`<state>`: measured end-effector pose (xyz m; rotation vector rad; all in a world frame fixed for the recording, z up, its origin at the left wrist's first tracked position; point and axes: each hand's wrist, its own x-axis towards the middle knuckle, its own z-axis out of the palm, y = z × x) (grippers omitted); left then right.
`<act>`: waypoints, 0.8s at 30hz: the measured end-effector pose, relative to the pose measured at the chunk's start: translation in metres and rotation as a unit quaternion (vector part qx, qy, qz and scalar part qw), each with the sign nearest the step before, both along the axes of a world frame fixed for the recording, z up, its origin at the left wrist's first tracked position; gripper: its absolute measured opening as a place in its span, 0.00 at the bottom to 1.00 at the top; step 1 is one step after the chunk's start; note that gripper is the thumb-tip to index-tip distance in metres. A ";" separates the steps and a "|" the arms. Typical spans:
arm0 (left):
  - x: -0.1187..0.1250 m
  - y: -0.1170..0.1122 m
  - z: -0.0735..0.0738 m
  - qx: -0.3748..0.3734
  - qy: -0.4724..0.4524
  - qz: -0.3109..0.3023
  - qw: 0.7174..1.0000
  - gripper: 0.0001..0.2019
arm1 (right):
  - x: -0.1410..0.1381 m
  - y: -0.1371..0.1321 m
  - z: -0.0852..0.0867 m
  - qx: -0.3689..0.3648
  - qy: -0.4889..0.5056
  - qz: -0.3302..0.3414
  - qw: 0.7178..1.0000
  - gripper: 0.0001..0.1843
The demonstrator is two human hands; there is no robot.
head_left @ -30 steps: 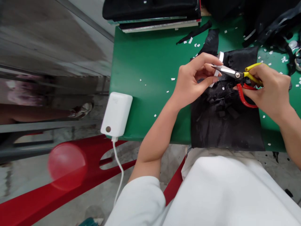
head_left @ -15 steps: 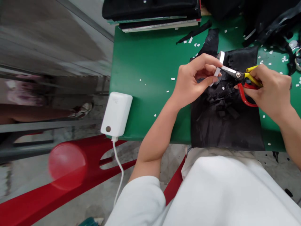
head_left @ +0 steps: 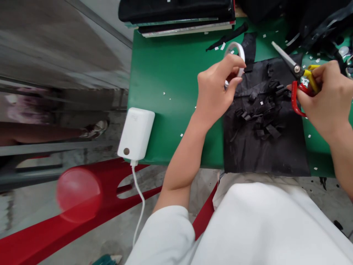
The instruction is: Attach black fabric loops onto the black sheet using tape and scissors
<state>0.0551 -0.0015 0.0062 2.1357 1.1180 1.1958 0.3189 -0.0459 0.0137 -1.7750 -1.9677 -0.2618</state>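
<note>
Through the head view I am seeing the left hand pinching a white looped strip between thumb and fingertips; the loop is standing up on the hand's far side, above the far-left corner of a black sheet. The right hand is gripping the scissors by their red and yellow handles, and the blades are lying together, pointing far and left, well apart from the loop.

Between and below the two hands, curled black scraps are lying heaped on the middle of the sheet, with one small white snippet resting among them. The sheet is covering part of the near edge of the green worktop, and more white bits are lying scattered around it.

Farther out, a thin black strip is lying beyond the left hand, near a stack of books. Dark material is filling the far right. At the near left corner a white power bank is resting, its white cable hanging past a red chair.
</note>
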 end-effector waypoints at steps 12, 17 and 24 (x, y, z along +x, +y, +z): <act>-0.002 0.006 -0.022 0.020 0.103 0.022 0.994 0.08 | 0.007 0.000 -0.012 -0.111 -0.069 -0.078 0.988 0.16; 0.009 -0.005 -0.008 0.020 0.014 0.007 1.000 0.10 | 0.002 -0.002 -0.001 -0.050 -0.068 0.000 0.996 0.12; 0.017 -0.012 0.000 0.028 0.015 -0.017 0.999 0.08 | -0.020 -0.012 0.000 -0.021 -0.063 0.229 0.971 0.10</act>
